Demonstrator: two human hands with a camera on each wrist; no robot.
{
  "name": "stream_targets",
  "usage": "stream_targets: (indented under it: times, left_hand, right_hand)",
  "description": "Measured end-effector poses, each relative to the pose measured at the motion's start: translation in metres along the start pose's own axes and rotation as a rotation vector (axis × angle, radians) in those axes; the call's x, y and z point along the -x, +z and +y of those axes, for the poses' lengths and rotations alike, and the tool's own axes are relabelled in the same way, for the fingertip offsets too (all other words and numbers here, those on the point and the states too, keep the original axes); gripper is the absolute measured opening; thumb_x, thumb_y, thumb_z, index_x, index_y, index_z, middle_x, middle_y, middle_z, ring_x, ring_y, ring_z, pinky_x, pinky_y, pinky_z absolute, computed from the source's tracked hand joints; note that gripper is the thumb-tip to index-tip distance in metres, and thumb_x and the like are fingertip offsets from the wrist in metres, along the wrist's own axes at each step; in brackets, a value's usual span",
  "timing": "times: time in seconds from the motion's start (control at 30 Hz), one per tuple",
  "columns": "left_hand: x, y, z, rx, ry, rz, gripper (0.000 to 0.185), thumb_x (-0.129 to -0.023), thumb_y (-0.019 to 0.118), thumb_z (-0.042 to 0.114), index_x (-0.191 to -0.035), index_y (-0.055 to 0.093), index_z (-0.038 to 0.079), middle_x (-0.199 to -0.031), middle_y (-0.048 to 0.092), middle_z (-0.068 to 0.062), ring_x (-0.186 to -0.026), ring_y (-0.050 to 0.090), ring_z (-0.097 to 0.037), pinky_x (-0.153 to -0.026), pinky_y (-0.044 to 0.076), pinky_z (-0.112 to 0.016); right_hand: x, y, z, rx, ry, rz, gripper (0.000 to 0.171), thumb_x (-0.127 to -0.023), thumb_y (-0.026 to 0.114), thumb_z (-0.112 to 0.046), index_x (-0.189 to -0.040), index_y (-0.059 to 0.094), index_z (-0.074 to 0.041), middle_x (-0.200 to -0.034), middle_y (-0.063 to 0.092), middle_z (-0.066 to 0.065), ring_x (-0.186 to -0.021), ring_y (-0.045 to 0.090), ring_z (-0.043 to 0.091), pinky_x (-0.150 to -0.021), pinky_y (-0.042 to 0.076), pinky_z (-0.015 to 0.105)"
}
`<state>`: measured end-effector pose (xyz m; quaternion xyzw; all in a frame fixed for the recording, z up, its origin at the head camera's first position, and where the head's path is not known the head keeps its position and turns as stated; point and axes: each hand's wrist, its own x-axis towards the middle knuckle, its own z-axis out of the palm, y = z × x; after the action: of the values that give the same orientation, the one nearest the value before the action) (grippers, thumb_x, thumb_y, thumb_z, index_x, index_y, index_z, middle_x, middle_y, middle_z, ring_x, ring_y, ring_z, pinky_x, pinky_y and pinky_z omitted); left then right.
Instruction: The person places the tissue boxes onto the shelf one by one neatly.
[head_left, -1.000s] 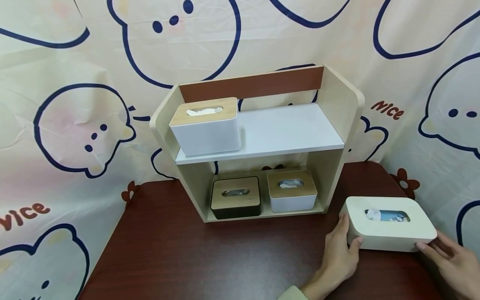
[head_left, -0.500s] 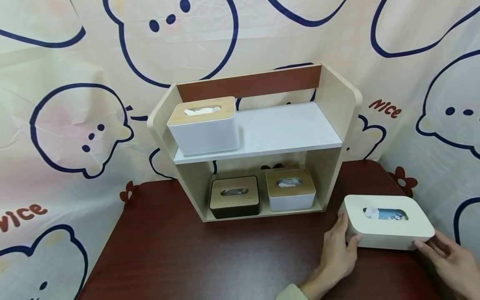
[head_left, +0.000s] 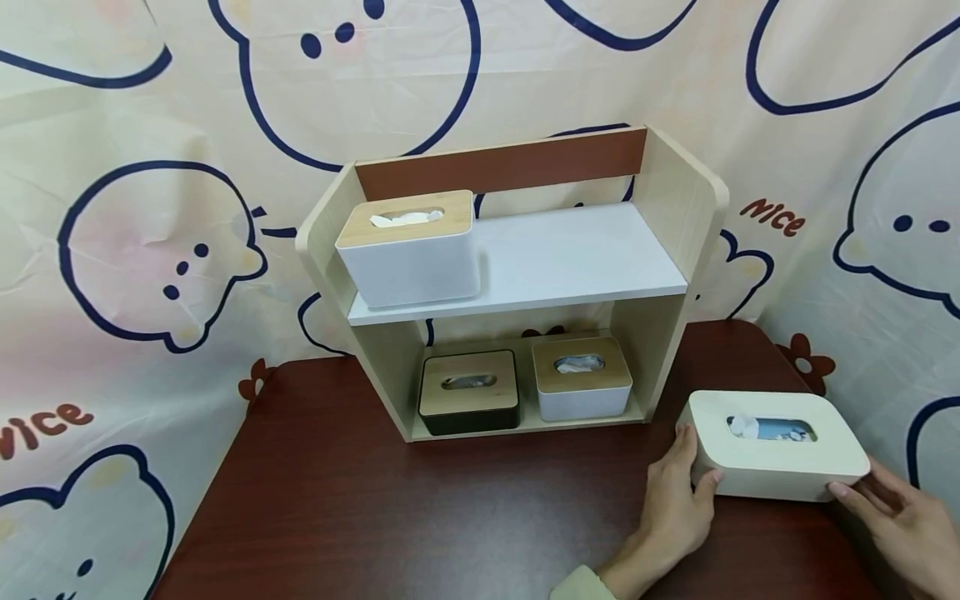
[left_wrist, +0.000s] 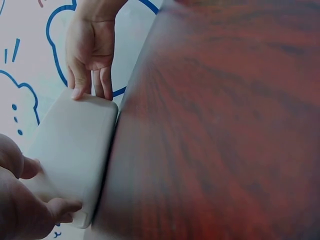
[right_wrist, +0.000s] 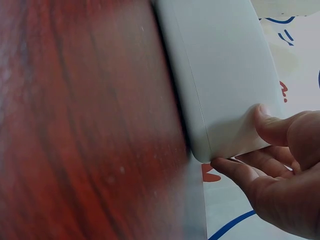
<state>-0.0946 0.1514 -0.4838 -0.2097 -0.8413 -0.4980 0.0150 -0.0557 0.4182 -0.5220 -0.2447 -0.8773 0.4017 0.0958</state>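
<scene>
A cream tissue box (head_left: pixel 757 458) with rounded corners and an oval slot showing a blue-and-white packet is at the right of the table in the head view. My left hand (head_left: pixel 678 496) grips its left end, thumb on the front face and fingers along the side. At the opposite end my right hand (head_left: pixel 903 521) holds the right corner, its thumb on the front and fingers bent around the end. The right wrist view shows that thumb (right_wrist: pixel 272 125) pressed against the box's pale face. In the left wrist view both hands flank the box, close along the table.
A two-tier shelf (head_left: pixel 585 258) stands at the back of the dark red-brown table (head_left: pixel 450 517). Its top holds a white tissue box (head_left: pixel 412 271) with a wooden lid. Below sit a black tissue box (head_left: pixel 468 417) and a smaller white one (head_left: pixel 585 404), both wood-topped. A patterned curtain (head_left: pixel 150 400) hangs behind.
</scene>
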Motion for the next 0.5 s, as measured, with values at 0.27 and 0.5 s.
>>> stream_targets:
  times: [0.27, 0.5]
  left_hand:
    - [0.003, -0.005, 0.004, 0.031, -0.010, -0.003, 0.064, -0.104, 0.070, 0.019, -0.160, 0.046, -0.001, -0.163, 0.048, -0.022, -0.151, 0.050, -0.023, -0.118, 0.049, -0.030]
    - [0.006, -0.012, 0.008, 0.036, 0.010, 0.004, 0.064, -0.105, 0.069, 0.019, -0.160, 0.046, -0.003, -0.163, 0.047, -0.023, -0.151, 0.049, -0.025, -0.117, 0.050, -0.031]
  right_hand:
    - [0.000, 0.003, -0.001, 0.020, -0.017, 0.030, 0.069, -0.113, 0.056, -0.017, -0.171, 0.019, -0.010, -0.171, 0.024, 0.032, -0.151, 0.031, 0.056, -0.104, 0.044, 0.025]
    - [0.005, 0.000, -0.006, 0.019, -0.111, 0.016, 0.068, -0.114, 0.052, -0.019, -0.171, 0.015, -0.014, -0.172, 0.023, 0.032, -0.153, 0.027, 0.056, -0.102, 0.048, 0.019]
